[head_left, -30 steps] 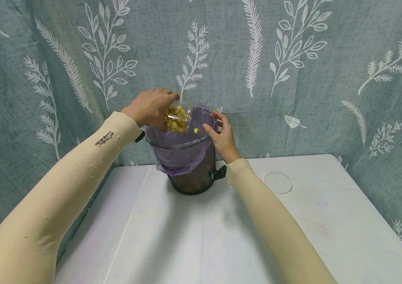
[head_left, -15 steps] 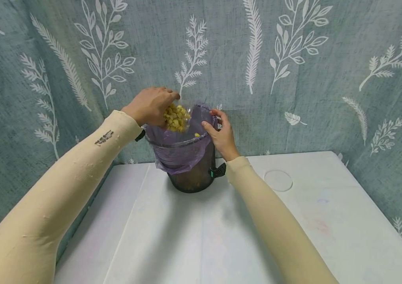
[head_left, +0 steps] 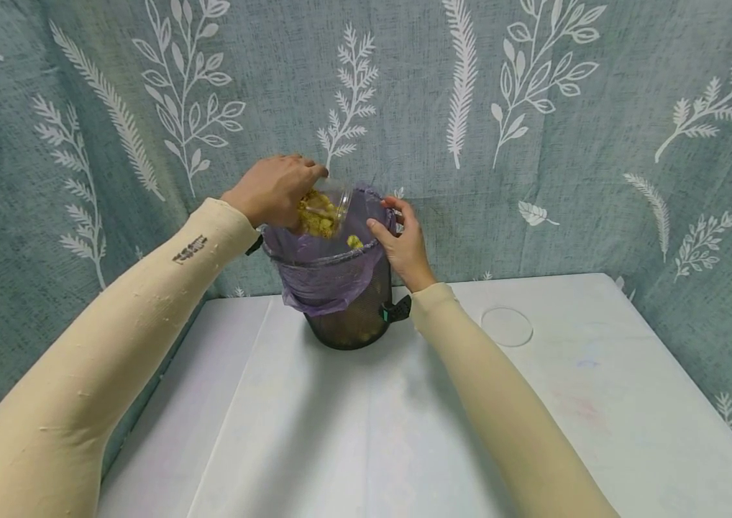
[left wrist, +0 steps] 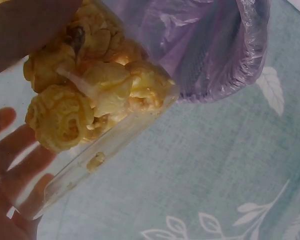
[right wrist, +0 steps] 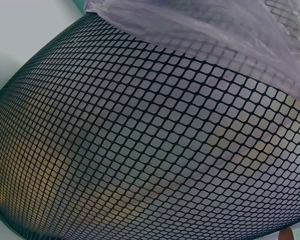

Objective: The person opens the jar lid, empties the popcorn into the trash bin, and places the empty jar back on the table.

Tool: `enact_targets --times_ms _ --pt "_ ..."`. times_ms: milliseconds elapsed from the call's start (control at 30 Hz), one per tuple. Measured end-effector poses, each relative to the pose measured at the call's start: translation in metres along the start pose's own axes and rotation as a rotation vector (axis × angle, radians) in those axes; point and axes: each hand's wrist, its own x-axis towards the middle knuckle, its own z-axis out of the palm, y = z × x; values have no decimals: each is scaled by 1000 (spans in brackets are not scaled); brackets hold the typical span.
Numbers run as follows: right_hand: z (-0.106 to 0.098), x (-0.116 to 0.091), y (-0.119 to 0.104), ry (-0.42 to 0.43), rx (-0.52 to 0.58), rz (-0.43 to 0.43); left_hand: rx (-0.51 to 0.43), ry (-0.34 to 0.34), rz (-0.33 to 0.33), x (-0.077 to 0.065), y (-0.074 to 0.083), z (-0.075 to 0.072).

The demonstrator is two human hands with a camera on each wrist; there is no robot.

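My left hand (head_left: 275, 191) grips a clear plastic jar (head_left: 342, 205) on its side, mouth to the right, above a black mesh wastebasket (head_left: 349, 332). Yellow popcorn (left wrist: 105, 92) partly fills the jar in the left wrist view. A few popcorn pieces (head_left: 354, 242) are in the air at the jar's mouth, over the basket. A purple bin bag (head_left: 327, 289) lines the basket and folds over its rim. My right hand (head_left: 408, 248) holds the rim at the right, thumb towards the inside. Through the mesh (right wrist: 150, 130), the right wrist view shows blurred yellowish patches low in the basket.
The basket stands at the back of a white table (head_left: 314, 432). A thin clear ring (head_left: 507, 327) lies on the table at the right. A grey-green curtain (head_left: 418, 144) with white leaf prints hangs close behind. Dark straps (head_left: 397, 311) show near the wrists.
More popcorn has dropped from the jar towards the basket, and the amount in the jar looks smaller. Both hands keep nearly the same place; the head view has shifted slightly.
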Motion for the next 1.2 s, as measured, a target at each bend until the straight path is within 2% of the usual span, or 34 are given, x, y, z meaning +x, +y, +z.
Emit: enact_targets --times_ms 300,1200 --pt "-2 0 -1 -3 -14 -3 19 9 13 2 1 -2" --pt "-1 0 -1 -7 29 5 34 -26 9 4 8 -5"
